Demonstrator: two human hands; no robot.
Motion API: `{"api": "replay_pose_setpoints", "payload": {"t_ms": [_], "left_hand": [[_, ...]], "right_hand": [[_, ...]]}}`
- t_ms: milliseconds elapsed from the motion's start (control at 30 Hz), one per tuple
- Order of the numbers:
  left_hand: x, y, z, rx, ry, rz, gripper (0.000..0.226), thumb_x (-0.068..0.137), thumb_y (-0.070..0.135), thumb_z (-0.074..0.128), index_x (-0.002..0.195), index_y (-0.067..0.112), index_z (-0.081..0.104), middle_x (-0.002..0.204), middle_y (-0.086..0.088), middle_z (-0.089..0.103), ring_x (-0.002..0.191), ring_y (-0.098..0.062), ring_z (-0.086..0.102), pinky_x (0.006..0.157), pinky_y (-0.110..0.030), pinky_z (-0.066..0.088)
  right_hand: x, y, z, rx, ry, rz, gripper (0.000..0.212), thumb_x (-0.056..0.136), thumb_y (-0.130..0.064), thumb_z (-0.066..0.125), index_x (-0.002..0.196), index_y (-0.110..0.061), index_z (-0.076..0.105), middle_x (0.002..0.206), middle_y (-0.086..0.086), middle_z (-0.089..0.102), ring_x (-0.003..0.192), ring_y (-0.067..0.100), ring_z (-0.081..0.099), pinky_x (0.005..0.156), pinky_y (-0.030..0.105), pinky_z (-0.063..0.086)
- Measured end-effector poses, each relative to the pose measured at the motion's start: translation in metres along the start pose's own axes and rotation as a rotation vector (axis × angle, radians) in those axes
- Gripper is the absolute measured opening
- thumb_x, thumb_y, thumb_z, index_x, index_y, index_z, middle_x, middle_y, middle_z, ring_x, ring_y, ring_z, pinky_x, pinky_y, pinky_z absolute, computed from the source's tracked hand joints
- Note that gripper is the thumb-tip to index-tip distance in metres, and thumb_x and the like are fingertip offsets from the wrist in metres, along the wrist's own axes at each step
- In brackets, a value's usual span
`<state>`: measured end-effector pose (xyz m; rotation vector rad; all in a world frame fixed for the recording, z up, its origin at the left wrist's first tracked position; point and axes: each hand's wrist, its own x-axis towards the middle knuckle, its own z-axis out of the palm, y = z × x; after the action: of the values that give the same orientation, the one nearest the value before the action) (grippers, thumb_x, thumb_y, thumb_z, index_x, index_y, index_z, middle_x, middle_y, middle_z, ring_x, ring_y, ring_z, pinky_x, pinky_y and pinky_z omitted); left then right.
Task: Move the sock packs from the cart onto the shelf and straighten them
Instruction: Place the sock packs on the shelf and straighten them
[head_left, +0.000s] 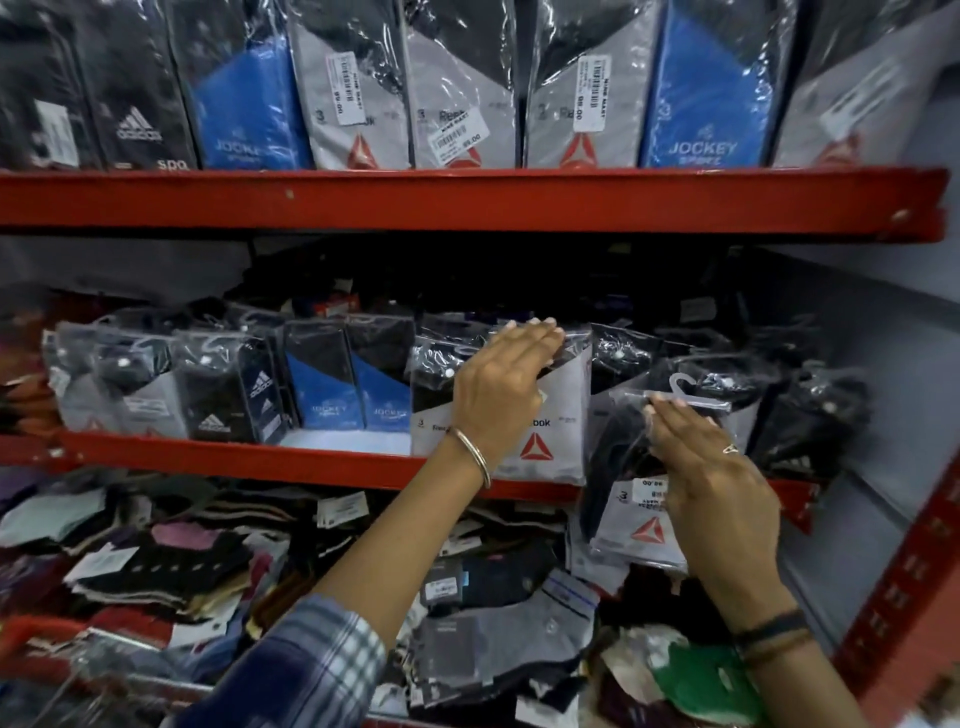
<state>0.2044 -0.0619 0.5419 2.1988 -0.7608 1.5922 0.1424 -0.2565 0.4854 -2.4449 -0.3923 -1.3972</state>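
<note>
Middle shelf (291, 457): red front lip, packs standing in a tight row; bare strip only behind the lip near the blue Jockey packs (345, 387). Left hand (498, 387) flat, fingers open, pressing the top of a grey Reebok sock pack (558, 410) overhanging the lip. Right hand (711, 467), grip closed on another Reebok pack (631, 499), held tilted before the lip.

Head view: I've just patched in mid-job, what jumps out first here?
Two bare hands at the middle red shelf: the left hand rests flat on an upright grey Reebok sock pack, while the right hand holds another Reebok sock pack at the shelf's front edge. Above, the top shelf carries a tidy upright row of Jockey, Reebok and Adidas packs. Below, loose socks lie in a heap.
</note>
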Motion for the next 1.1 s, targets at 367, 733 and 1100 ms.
{"api": "replay_pose_setpoints", "payload": {"t_ms": [367,733,1100], "left_hand": [[-0.008,-0.016,0.036,0.169,-0.068,0.157,0.038,0.074,-0.006,0.052,0.109,0.001,0.066,0.112,-0.015,0.067,0.106,-0.024,0.063,0.103,-0.034,0.038],[-0.01,-0.013,0.035,0.157,-0.246,0.023,0.06,0.06,-0.006,0.078,0.117,0.0,0.06,0.121,-0.016,0.062,0.116,-0.027,0.057,0.107,-0.04,0.033],[-0.048,0.014,0.038,0.294,-0.5,-0.026,0.125,0.055,0.093,0.04,0.149,0.015,0.011,0.153,-0.022,-0.004,0.139,-0.042,-0.011,0.105,-0.069,-0.005]], "right_hand": [[0.022,-0.001,0.024,-0.009,0.165,-0.098,0.042,0.083,0.009,0.044,0.117,-0.003,0.064,0.125,0.01,0.061,0.119,0.023,0.055,0.1,0.041,0.045],[0.058,0.012,0.063,-0.057,0.271,-0.19,0.039,0.087,0.01,0.039,0.114,-0.002,0.065,0.121,0.011,0.065,0.114,0.025,0.059,0.103,0.04,0.042],[0.07,0.02,0.07,0.0,0.31,-0.26,0.038,0.085,0.012,0.042,0.111,-0.002,0.067,0.116,0.011,0.068,0.109,0.024,0.062,0.098,0.041,0.047]]}}
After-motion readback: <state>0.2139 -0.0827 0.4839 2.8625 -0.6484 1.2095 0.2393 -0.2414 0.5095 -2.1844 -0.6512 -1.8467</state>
